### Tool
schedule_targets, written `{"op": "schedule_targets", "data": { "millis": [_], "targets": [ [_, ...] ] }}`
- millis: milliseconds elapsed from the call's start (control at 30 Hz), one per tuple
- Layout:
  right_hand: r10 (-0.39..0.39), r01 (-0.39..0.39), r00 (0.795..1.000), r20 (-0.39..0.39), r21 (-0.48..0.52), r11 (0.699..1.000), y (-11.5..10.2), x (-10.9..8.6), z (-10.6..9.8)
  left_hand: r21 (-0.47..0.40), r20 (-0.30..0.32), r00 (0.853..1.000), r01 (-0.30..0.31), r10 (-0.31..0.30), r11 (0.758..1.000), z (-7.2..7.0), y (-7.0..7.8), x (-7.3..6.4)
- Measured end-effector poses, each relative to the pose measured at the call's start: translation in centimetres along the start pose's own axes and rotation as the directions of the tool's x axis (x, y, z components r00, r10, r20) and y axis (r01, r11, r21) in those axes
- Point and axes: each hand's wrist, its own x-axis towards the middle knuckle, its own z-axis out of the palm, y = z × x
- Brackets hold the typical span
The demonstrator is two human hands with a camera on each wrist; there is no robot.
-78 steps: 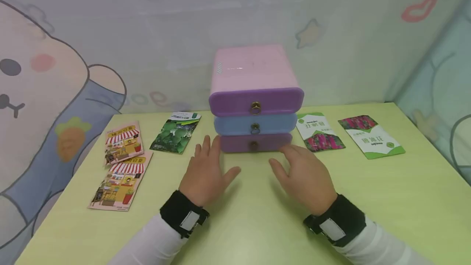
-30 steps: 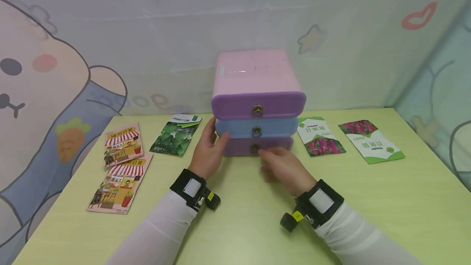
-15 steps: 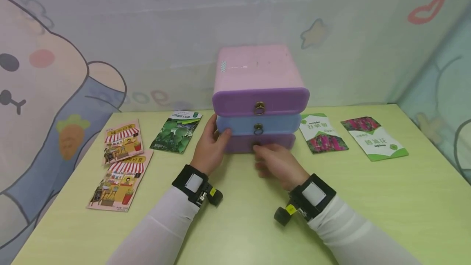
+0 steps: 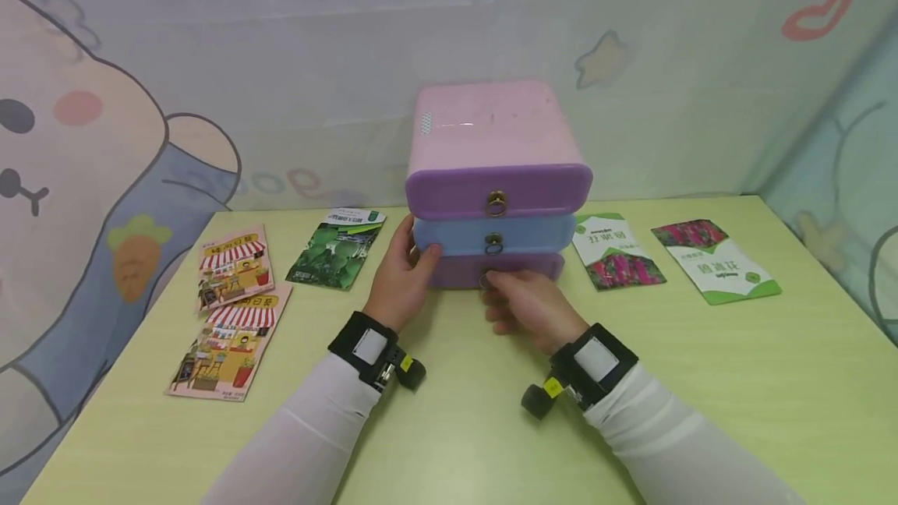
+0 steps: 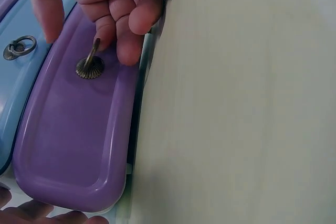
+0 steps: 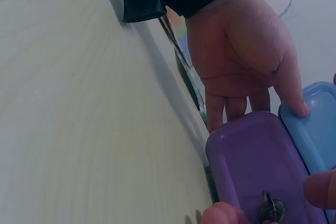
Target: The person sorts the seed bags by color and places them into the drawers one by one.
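Note:
A small drawer cabinet [image 4: 494, 127] with a pink top stands at the back of the table. Its three fronts are purple, blue and purple, each with a ring pull. My left hand [image 4: 400, 283] holds its left side; the thumb lies on the blue drawer [image 6: 315, 124] and the fingers reach along the side. At the bottom purple drawer [image 5: 73, 129], my right hand [image 4: 529, 306] pinches the ring pull [image 5: 93, 51], which is tilted up from its round base. Fingers partly hide the ring. All three drawers look closed.
Two pink packets [image 4: 228, 349] overlap at the left, beside a green leafy packet [image 4: 337, 249]. Right of the cabinet lie two packets with pink flowers, a nearer one [image 4: 619, 252] and a farther one [image 4: 715, 261]. A printed cloth [image 4: 337, 61] hangs behind the table.
Both hands were spread on either side of the cabinet's base. The left moved up to hold its side; the right moved inward to the bottom ring pull, now raised.

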Motion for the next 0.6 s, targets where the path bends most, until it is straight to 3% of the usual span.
{"op": "schedule_targets", "data": {
  "millis": [167,433,600],
  "targets": [
    [-0.003,0.003,1.000,0.015,-0.017,1.000,0.1,0.2,-0.1,0.013,0.001,1.000,0.005,-0.005,1.000,-0.1,0.3,-0.2],
    [-0.017,0.018,1.000,0.017,-0.049,0.999,0.2,0.4,0.2,-0.002,0.017,1.000,0.007,-0.007,1.000,-0.4,4.1,-1.7],
    [-0.016,0.017,1.000,0.019,-0.062,0.998,0.4,0.5,0.1,-0.022,0.019,1.000,-0.014,0.015,1.000,-0.3,1.7,-0.7]
  ]
}}
